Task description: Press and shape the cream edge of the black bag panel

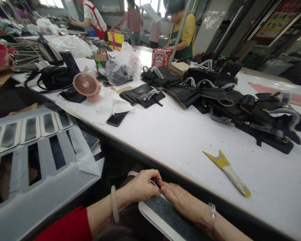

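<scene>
strip (165, 214): dark grey felt-like band on white backing, lying in the lap below the table (190, 140) edge | left hand (142, 185): pinching its near end | right hand (183, 201): flat, pressing it down

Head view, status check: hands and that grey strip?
Left hand pinching white edge of grey-faced strip on lap. Right hand flat on it. Yellow-tipped forked tool lies apart on white table.

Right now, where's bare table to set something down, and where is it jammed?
Free: the white table between the phone, the yellow-tipped tool and the near edge; also right of that tool. Crowded: black leather pieces along the far right, and the pink fan and bags at far left.
</scene>
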Motion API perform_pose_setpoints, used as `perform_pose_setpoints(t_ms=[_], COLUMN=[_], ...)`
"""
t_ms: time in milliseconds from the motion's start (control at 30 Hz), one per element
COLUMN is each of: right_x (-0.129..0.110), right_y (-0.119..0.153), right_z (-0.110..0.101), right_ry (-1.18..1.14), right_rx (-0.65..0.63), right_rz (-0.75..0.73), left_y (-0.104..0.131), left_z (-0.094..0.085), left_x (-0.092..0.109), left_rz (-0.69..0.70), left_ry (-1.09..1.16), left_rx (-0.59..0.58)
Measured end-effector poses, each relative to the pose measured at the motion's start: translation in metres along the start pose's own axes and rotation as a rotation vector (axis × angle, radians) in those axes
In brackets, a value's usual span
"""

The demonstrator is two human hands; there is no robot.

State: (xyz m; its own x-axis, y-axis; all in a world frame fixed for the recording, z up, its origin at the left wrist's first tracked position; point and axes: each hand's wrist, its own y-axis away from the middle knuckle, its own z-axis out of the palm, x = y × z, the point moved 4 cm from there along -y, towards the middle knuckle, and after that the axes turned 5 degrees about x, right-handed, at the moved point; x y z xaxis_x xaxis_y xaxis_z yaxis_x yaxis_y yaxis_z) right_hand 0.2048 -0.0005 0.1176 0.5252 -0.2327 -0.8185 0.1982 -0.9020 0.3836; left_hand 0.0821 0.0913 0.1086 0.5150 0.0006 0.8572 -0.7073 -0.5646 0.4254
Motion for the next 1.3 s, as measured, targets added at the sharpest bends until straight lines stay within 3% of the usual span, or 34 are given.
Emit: perform_pose_setpoints(t_ms=[300, 567, 667, 933, 1100, 1300], right_x=[0.016, 0.036, 0.031, 0.000, -0.011, -0.015], right_y=[0.033, 0.071, 0.058, 0.002, -0.007, -0.009], right_z=[-0.007, -0.013, -0.009, 0.003, 0.003, 0.004], right_ry=[0.177, 0.111, 0.054, -0.185, -0.196, -0.217], right_rx=[-0.054, -0.096, -0.066, -0.009, -0.019, 0.004], right_rz=[0.213, 0.389, 0.364, 0.135, 0.081, -0.003], left_y=[-0.001, 0.002, 0.003, 0.001, 0.000, -0.005], left_z=[0.000, -0.003, -0.003, 0.004, 0.002, -0.005], left_x=[-0.001, 0.002, -0.004, -0.016, -0.019, -0.022], left_rz=[-0.049, -0.057, -0.055, -0.076, -0.106, -0.056], left_ry=[0.051, 0.127, 0.160, 0.230, 0.321, 0.347], left_rx=[-0.053, -0.089, -0.076, -0.030, -0.051, -0.171])
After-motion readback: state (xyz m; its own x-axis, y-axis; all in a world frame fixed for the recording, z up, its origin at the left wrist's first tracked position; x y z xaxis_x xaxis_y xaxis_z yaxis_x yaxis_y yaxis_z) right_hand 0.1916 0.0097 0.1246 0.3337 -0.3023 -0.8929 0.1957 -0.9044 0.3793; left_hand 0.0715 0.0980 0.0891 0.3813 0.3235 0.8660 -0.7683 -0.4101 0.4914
